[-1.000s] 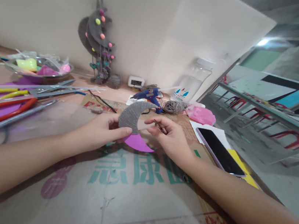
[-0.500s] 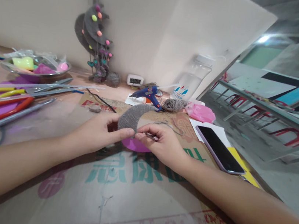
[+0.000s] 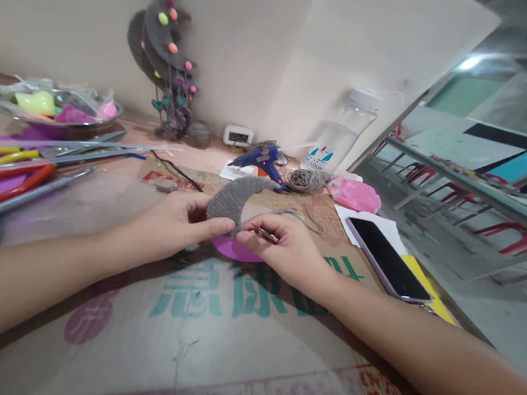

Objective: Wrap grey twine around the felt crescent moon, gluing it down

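Observation:
A grey yarn-wrapped crescent [image 3: 229, 202] is held up over the cardboard [image 3: 222, 355], its tip pointing right. My left hand [image 3: 185, 216] pinches its lower left part between thumb and fingers. Close to the crescent's lower end, my right hand [image 3: 281, 246] is closed on a small thin metal tool [image 3: 265, 234], whose kind I cannot make out. Beneath both hands lies a purple round piece [image 3: 236, 250], partly covered by the fingers. Behind the crescent are a blue glue gun [image 3: 262, 158] and a coil of grey yarn [image 3: 308, 180].
Scissors [image 3: 24, 190] and a metal bowl [image 3: 102, 119] are at the left. A moon decoration [image 3: 156, 38] hangs against the wall. Along the back stand a small clock [image 3: 238, 136] and a water bottle [image 3: 341, 130]; a phone [image 3: 389, 260] lies at the right.
The view has tipped slightly, so most things sit a little higher in the picture. Both hands keep the same hold, and the crescent has barely moved.

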The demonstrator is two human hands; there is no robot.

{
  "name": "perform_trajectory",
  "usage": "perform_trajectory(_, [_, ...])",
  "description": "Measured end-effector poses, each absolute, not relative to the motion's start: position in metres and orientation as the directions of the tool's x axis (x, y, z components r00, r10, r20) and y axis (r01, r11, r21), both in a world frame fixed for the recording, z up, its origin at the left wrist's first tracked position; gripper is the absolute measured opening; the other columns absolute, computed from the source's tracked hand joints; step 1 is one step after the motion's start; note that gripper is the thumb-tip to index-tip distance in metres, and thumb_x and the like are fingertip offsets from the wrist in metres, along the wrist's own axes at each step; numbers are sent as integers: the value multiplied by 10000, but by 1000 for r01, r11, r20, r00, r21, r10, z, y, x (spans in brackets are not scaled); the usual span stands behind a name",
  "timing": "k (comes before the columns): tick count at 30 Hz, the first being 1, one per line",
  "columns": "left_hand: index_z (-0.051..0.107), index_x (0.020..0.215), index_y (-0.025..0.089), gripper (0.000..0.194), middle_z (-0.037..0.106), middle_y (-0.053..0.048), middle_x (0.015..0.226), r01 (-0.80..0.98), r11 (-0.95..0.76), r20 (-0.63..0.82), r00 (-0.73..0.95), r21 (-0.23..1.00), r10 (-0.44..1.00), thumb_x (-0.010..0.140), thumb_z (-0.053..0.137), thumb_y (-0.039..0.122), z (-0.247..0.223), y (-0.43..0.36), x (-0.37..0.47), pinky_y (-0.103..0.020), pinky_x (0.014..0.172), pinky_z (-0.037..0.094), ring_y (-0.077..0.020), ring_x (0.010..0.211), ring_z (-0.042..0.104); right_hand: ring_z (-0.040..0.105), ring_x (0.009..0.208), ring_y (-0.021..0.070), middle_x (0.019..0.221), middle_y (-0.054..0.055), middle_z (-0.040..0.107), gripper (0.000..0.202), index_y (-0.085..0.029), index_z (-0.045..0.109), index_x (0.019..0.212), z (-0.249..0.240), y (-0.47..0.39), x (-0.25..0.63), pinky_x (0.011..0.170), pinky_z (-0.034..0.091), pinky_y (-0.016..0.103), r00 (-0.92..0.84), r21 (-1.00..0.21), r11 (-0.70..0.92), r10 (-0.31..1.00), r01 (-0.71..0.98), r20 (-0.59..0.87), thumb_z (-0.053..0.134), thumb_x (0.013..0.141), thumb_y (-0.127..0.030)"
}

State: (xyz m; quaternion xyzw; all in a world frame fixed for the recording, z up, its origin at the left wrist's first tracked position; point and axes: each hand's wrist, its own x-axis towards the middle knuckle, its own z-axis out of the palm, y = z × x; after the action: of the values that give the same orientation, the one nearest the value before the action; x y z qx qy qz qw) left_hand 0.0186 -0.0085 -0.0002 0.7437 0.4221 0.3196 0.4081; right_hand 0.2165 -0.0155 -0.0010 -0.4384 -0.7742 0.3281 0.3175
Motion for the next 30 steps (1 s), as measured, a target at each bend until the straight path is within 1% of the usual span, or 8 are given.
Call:
perform_trajectory(5, [648,741,156,304,616,-2,694,469,-332,125,418,818,900,754,596,455,-1,-9,18,-214,540,413,-138,634,538,540,593,83,689,-10,643,164,-161,688,782,2,-16,215,534,406,190,-432,-776,421,876,470,214,572,810,-274])
perform_trajectory(10, [655,774,161,280,634,0,732,362,-265,89,437,894,895,766,589,433,-1,-8,19,-215,579,435,-132,657,552,574,634,93,738,-6,668,149,-173,691,817,1,-16,215,561,431,198,-451,-789,427,866,442,216,574,793,-263])
perform_trajectory(15, [630,716,164,278,590,19,663,300,-256,96,459,919,883,775,577,430,-4,-4,16,-204,534,398,-112,591,509,545,601,84,718,-8,645,160,-165,671,843,3,-16,217,533,411,196,-454,-784,422,867,454,204,556,804,-269])
perform_trajectory(19, [616,703,165,298,546,33,609,294,-234,86,441,927,893,789,565,445,-5,-2,13,-200,503,372,-96,538,470,507,571,78,663,-16,601,150,-157,642,773,4,-16,217,513,388,190,-443,-793,407,875,453,195,570,798,-286])
perform_trajectory(22, [632,746,167,292,593,19,660,308,-234,86,426,922,900,776,580,452,-2,-4,15,-204,525,397,-110,578,511,482,555,75,629,-23,576,119,-158,633,723,3,-17,217,504,375,185,-420,-782,397,887,480,193,581,777,-251])
perform_trajectory(26, [644,904,193,303,678,-5,862,359,-287,132,399,888,907,682,688,394,2,-8,19,-220,610,456,-160,739,593,467,529,67,620,-31,581,103,-163,634,732,2,-18,216,480,350,177,-424,-760,416,882,499,204,581,776,-239])
perform_trajectory(28, [643,881,189,272,683,-11,870,389,-303,130,411,870,902,701,663,392,2,-9,20,-228,619,464,-169,754,601,475,530,67,627,-29,590,108,-163,638,740,0,-18,216,483,353,178,-432,-750,437,874,497,223,588,777,-252])
perform_trajectory(30, [635,813,176,248,668,-8,803,411,-306,120,420,859,900,747,606,413,0,-8,19,-226,592,450,-159,706,589,486,538,68,637,-26,598,106,-163,640,748,-2,-18,216,492,361,179,-437,-741,454,867,494,239,593,777,-254])
